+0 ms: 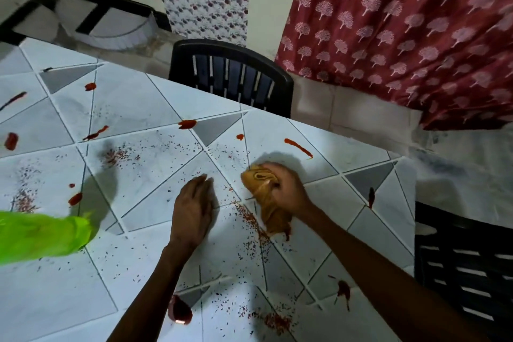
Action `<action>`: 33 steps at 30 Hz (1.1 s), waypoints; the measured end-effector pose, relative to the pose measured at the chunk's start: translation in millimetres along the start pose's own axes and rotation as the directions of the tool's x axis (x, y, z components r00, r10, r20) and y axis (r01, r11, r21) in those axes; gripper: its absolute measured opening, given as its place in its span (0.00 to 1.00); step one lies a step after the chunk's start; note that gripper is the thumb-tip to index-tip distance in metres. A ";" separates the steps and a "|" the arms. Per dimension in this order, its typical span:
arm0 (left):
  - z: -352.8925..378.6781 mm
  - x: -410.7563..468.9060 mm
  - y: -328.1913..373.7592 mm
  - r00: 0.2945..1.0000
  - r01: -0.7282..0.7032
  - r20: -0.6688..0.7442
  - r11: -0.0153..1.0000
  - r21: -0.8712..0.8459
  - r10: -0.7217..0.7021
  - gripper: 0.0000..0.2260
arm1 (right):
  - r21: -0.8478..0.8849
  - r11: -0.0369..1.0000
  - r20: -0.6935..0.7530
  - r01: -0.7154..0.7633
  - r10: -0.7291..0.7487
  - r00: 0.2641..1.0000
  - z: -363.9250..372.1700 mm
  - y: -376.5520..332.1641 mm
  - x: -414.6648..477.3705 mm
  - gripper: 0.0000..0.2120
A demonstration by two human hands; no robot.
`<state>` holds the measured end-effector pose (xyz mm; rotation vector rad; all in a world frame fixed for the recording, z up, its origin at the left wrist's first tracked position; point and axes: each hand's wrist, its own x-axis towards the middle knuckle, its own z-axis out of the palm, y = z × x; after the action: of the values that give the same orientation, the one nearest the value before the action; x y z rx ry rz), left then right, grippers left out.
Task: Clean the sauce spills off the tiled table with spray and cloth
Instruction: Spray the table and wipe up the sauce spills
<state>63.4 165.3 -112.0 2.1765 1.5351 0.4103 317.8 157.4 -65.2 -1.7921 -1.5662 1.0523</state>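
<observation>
Cloth (pixel 259 179), soft and limp, is bunched in the clenched right grip (pixel 288 189) on the tabletop (pixel 347 153), judged a sound hold; left grip (pixel 194 205) rests flat, released.

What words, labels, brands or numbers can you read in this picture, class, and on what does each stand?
None can be read.
The blurred bright green object at the left shows no legible label.
The crumpled mustard-yellow cloth gripped by the right hand, the white and grey tiled table and the dark red tree-print curtain carry no lettering.
</observation>
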 end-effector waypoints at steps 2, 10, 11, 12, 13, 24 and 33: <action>-1.3 -0.9 0.3 1.000 0.001 -0.011 1.000 0.005 -0.001 0.24 | -0.075 0.996 -0.085 -0.045 0.038 0.996 -28.8 0.3 21.6 0.22; -14.1 -15.3 -0.8 0.994 0.093 -0.063 0.996 0.017 -0.091 0.23 | -0.301 0.948 -0.115 -0.105 0.073 0.991 -39.3 10.8 82.4 0.23; -15.9 -18.0 -3.3 0.993 0.097 -0.067 0.995 0.017 -0.096 0.24 | -0.291 0.953 -0.085 -0.086 0.064 0.994 -25.7 9.5 78.6 0.24; -17.1 -20.8 -6.9 0.993 0.100 -0.070 0.995 0.019 -0.098 0.24 | -0.276 0.959 -0.055 -0.063 0.050 0.997 -11.4 5.4 73.1 0.25; -19.0 -23.9 -11.0 0.993 0.103 -0.067 0.994 0.024 -0.101 0.24 | -0.248 0.968 -0.013 -0.026 0.024 1.000 4.7 1.5 67.2 0.25; -26.2 -30.0 -43.6 0.990 0.135 -0.055 0.991 0.024 -0.133 0.26 | -0.103 0.970 0.230 0.219 -0.191 0.954 56.4 -28.3 18.7 0.20; -29.6 -36.3 -38.5 0.989 0.144 -0.027 0.989 -0.015 -0.144 0.26 | -0.287 0.955 -0.032 0.070 -0.083 0.996 30.7 -57.1 128.3 0.21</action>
<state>5.7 147.5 -106.0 2.0417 1.6875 0.4033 263.3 290.4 -63.0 -1.9074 -1.8207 0.7761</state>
